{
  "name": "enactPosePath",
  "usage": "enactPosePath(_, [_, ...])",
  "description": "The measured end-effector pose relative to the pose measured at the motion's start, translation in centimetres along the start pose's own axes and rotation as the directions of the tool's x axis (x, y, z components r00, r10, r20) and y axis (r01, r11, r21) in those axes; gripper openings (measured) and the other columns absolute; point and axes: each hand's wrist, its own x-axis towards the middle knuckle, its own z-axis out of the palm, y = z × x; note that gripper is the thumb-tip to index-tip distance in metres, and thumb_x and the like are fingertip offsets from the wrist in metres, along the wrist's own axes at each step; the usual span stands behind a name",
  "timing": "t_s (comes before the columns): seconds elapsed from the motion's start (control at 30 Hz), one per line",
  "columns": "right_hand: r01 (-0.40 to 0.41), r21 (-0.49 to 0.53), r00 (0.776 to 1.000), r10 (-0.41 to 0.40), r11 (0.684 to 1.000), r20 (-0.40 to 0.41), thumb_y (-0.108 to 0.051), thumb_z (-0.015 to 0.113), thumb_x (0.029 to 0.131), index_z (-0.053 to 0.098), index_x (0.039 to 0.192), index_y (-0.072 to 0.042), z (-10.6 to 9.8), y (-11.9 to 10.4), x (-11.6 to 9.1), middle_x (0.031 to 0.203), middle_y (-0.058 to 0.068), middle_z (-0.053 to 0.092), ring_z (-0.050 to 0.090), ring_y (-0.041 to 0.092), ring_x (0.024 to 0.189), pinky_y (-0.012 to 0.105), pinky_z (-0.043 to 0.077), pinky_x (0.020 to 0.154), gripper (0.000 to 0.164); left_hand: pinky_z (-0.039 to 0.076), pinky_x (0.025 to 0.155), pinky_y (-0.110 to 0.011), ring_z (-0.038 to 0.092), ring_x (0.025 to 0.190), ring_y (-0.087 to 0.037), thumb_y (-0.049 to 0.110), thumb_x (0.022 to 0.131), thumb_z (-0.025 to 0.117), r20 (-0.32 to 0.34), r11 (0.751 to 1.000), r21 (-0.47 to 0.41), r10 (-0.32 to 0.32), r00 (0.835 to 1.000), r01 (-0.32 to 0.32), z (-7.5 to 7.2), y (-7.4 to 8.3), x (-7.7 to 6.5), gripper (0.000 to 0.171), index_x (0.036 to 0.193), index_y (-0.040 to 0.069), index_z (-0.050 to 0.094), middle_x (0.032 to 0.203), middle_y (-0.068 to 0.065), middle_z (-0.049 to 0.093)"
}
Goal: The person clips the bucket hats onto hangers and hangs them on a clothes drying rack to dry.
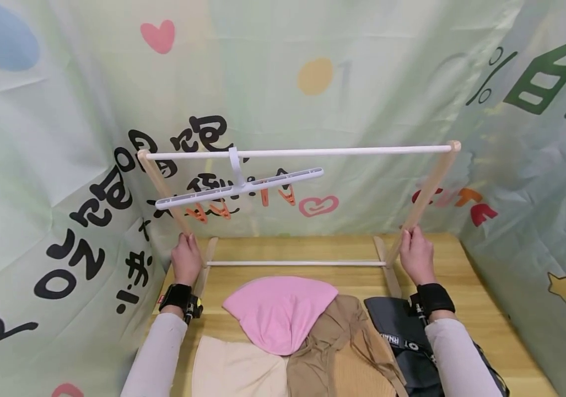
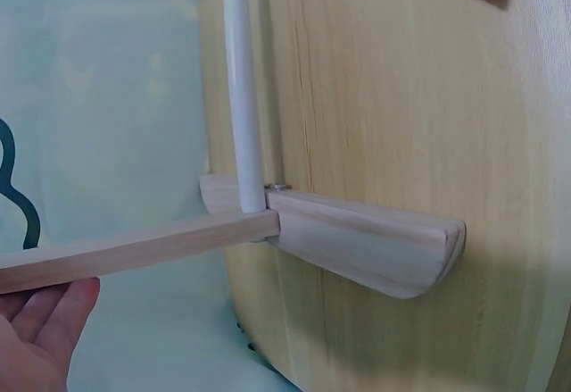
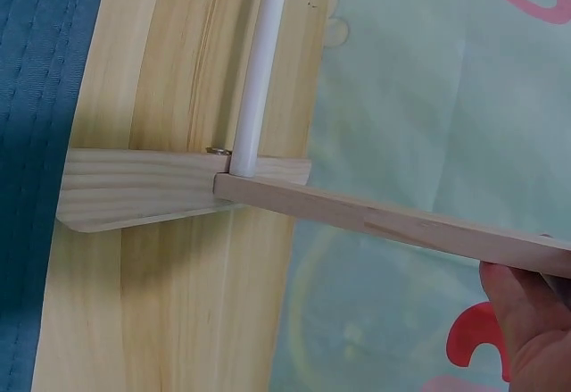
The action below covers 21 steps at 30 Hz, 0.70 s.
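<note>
A small clothes rack with wooden posts and a white top bar (image 1: 352, 150) stands on the table. My left hand (image 1: 186, 259) grips its left post (image 1: 163, 187) low down, and my right hand (image 1: 418, 256) holds the right post (image 1: 429, 187) at about the same height. From the top bar hangs a white hanger (image 1: 240, 189), tilted up to the right, with several orange clips (image 1: 220, 209) below it. In each wrist view, a post meets a wooden foot (image 2: 366, 240) and the white lower bar (image 3: 259, 79); only part of each hand shows.
On the wooden table (image 1: 481, 309), a pink cloth item (image 1: 283, 311), a cream cloth (image 1: 238, 366) and a brown garment (image 1: 319, 342) lie in front of the rack. A dark, lettered bag-like item (image 1: 402, 325) is partly under my right arm. Printed fabric (image 1: 263, 66) encloses the back and sides.
</note>
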Motion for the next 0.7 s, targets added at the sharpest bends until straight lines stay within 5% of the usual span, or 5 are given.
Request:
enactPosePath(0.2, [0.014,-0.002,1.0,-0.014,1.0,0.004,-0.01,0.045,0.112,0.057,0.111,0.013,0.5,-0.3,0.7,0.083,0.032,0.061,0.065,0.052,0.075,0.06,0.049,0.061,0.026,0.043,0.06,-0.055,0.056,0.065,-0.045,0.023,0.115,0.04,-0.003,1.0,-0.007,0.004,1.0,-0.004,-0.2,0.0,0.3,0.034,0.105,-0.006,0.054,0.073,-0.02,0.051])
enactPosePath(0.43, [-0.002,-0.016,1.0,0.002,1.0,0.022,-0.011,0.043,0.113,0.057,0.113,0.013,-0.2,0.3,1.1,0.082,0.029,0.059,0.064,0.049,0.073,0.044,0.044,0.055,0.028,0.041,0.059,-0.049,0.054,0.066,-0.041,0.029,0.115,0.04,0.042,0.999,-0.011,-0.049,0.998,0.049,0.4,0.8,0.4,0.037,0.106,-0.003,0.055,0.074,-0.018,0.052])
enactPosePath(0.7, [-0.026,-0.016,1.0,0.026,1.0,0.007,-0.01,0.044,0.112,0.058,0.116,0.013,-0.8,0.8,1.3,0.09,0.034,0.063,0.065,0.052,0.079,0.046,0.045,0.057,0.027,0.043,0.061,-0.059,0.058,0.069,-0.05,0.024,0.115,0.042,-0.004,1.0,0.001,0.025,1.0,-0.025,1.3,1.0,0.1,0.034,0.099,-0.003,0.053,0.073,-0.022,0.053])
